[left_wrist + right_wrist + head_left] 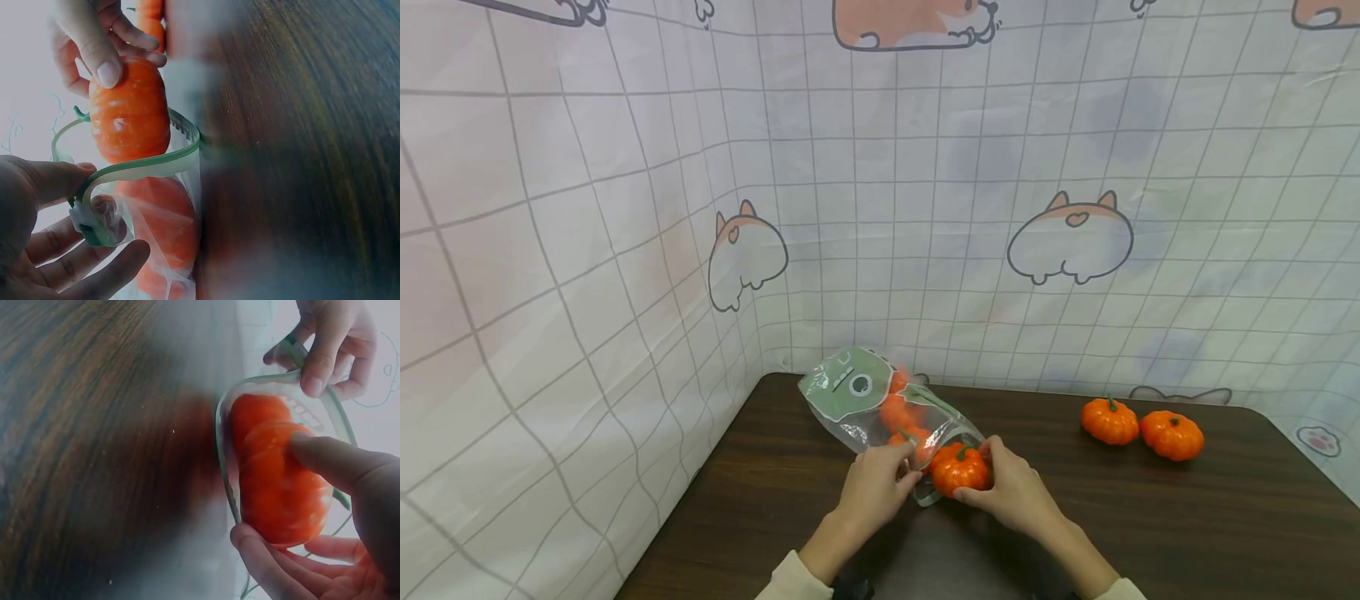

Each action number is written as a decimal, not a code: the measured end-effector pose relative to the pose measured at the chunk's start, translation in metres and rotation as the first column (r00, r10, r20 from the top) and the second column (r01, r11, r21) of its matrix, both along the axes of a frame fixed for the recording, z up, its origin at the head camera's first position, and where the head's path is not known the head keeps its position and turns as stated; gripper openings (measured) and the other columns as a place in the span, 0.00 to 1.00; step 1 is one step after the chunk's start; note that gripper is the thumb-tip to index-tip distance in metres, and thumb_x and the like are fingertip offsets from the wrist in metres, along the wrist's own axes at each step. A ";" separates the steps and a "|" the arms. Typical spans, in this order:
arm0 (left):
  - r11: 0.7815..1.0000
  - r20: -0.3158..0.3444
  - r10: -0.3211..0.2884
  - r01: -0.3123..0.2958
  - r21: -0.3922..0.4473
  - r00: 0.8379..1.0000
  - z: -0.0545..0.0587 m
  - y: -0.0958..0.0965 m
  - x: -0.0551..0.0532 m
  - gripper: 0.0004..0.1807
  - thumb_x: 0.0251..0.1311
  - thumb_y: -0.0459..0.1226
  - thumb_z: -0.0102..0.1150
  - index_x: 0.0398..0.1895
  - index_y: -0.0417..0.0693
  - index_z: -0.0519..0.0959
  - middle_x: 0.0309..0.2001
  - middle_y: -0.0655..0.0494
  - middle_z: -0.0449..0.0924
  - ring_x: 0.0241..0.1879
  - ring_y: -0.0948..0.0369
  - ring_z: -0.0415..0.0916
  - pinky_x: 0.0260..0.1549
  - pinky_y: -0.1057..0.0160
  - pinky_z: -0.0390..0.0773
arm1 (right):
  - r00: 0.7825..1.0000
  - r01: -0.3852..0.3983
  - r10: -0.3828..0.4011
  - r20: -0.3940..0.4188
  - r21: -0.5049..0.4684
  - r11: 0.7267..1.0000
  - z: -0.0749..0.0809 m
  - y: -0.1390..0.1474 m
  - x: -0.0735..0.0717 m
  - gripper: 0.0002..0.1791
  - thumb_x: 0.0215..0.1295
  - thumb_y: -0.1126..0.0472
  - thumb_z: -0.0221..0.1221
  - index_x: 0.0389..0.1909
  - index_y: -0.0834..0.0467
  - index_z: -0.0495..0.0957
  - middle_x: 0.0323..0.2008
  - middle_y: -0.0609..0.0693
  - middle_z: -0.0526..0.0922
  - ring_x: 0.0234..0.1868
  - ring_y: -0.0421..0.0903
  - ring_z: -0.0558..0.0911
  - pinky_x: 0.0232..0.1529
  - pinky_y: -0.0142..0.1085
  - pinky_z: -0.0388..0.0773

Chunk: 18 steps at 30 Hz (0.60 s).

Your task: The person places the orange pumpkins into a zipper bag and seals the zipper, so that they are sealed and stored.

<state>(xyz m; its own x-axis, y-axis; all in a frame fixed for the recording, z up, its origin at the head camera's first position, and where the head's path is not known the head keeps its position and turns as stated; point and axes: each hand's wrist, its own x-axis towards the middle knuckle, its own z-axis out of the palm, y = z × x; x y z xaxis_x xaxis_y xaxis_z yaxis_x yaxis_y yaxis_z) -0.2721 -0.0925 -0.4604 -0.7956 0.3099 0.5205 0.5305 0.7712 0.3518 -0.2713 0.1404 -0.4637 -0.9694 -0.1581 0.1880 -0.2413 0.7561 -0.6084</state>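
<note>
Holding 1 pumpkin [960,472], the right hand [1013,490] sits by the bag rim [147,164].

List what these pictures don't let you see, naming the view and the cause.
Head: full outline of the rearmost orange ribbed pumpkin inside the clear, green-printed plastic bag, partly covered by its print.
Left wrist: bare left hand, cut by left edge; loose orange ribbed pumpkin, cut by top edge.
Right wrist: part of the held orange pumpkin, covered by the bare right hand.

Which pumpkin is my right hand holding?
The pumpkin at the mouth of the bag; other pumpkins lie deeper inside; a pair sits farther right on the table.
</note>
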 end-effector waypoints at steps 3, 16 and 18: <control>1.000 -0.004 -0.012 0.012 0.006 1.000 -0.001 -0.001 -0.001 0.13 0.54 0.38 0.75 0.27 0.58 0.77 0.23 0.65 0.81 0.23 0.69 0.74 0.24 0.68 0.70 | 1.000 -0.019 0.019 -0.002 0.002 1.000 -0.002 -0.002 0.000 0.37 0.47 0.43 0.79 0.51 0.56 0.72 0.43 0.51 0.85 0.38 0.45 0.82 0.39 0.45 0.81; 1.000 0.029 -0.030 0.029 0.003 0.999 0.002 0.001 0.000 0.11 0.56 0.40 0.75 0.27 0.59 0.78 0.25 0.66 0.83 0.27 0.67 0.79 0.25 0.67 0.72 | 0.996 0.050 -0.046 -0.079 0.051 0.997 -0.001 0.001 -0.002 0.33 0.49 0.51 0.79 0.52 0.59 0.74 0.47 0.57 0.84 0.42 0.53 0.85 0.41 0.51 0.81; 1.000 0.037 -0.028 0.028 -0.001 0.999 0.001 0.001 0.000 0.10 0.56 0.40 0.74 0.28 0.60 0.79 0.26 0.67 0.84 0.28 0.67 0.80 0.26 0.67 0.72 | 0.995 0.058 -0.052 -0.087 0.062 0.996 -0.001 0.001 -0.004 0.32 0.49 0.52 0.78 0.51 0.59 0.74 0.47 0.57 0.83 0.43 0.54 0.85 0.41 0.52 0.81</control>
